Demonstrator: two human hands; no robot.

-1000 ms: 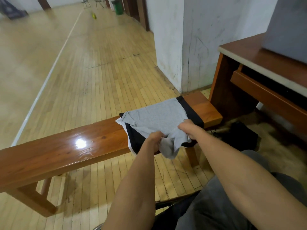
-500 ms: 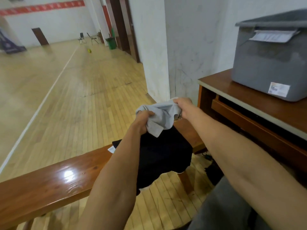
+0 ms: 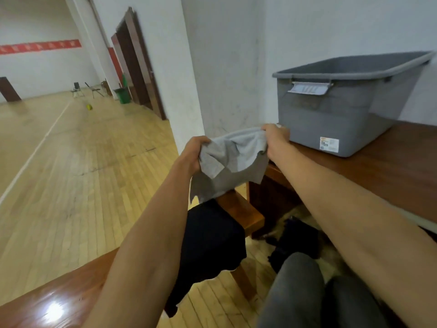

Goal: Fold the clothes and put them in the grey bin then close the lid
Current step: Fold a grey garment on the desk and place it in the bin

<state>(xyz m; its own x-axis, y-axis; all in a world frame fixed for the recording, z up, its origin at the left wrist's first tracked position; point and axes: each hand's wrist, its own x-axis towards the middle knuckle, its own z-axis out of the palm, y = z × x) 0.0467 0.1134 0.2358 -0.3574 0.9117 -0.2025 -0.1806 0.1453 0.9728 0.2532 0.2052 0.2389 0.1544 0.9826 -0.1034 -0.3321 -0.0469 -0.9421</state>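
A grey and black garment (image 3: 227,171) hangs in the air between my hands, its grey part bunched on top and its black part dangling below over the bench end. My left hand (image 3: 192,153) grips its left edge and my right hand (image 3: 275,140) grips its right edge. The grey bin (image 3: 335,110) stands open on the wooden desk (image 3: 387,162) just right of my right hand, which is level with the bin's lower left corner. No lid is in view.
The wooden bench (image 3: 59,301) runs from lower left to under the garment. A white pillar (image 3: 186,67) rises behind my hands. A dark cloth (image 3: 295,240) lies on the floor under the desk. My knees (image 3: 314,292) are at lower right.
Both hands lifted the garment off the bench and carried it up and to the right, close to the bin. The view turned right, showing the bin's open top.
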